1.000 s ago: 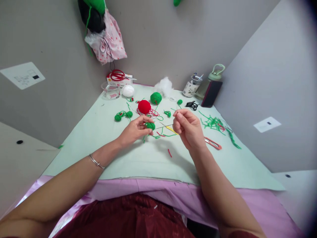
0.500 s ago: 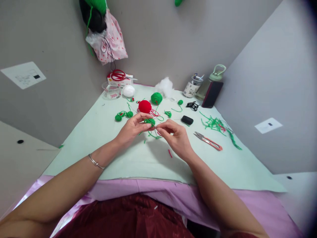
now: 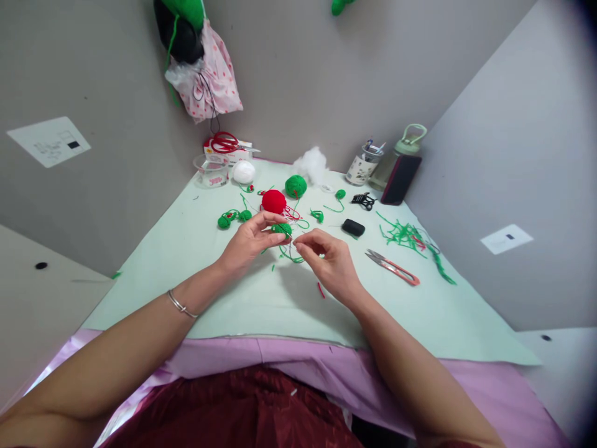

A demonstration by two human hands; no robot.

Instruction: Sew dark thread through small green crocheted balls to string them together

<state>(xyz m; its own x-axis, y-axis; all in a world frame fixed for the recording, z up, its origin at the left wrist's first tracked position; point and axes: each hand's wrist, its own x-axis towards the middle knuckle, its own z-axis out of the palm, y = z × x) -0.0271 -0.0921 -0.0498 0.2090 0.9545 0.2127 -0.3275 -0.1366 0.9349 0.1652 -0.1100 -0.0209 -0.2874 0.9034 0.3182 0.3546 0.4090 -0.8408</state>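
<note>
My left hand (image 3: 248, 244) is closed on a small green crocheted piece (image 3: 282, 230), pinching it between thumb and fingers above the table. Just to the right of it, my right hand (image 3: 332, 260) has thumb and forefinger pressed together in a pinch. What sits in that pinch is too thin to make out. Loose green yarn trails below the piece. Behind my left hand lie a red yarn ball (image 3: 273, 201) and a green yarn ball (image 3: 295, 186).
Orange-handled thread snips (image 3: 394, 268), green yarn scraps (image 3: 403, 235) and a black case (image 3: 353, 228) lie to the right. Small green crocheted pieces (image 3: 224, 221) are at left. Along the back stand a clear tub (image 3: 212, 171), white stuffing (image 3: 311, 165), a pen cup (image 3: 362, 167) and a phone (image 3: 402, 179).
My right fingertips have drawn slightly away from the green piece. My left hand keeps its grip in nearly the same place. The whole view has shifted a little.
</note>
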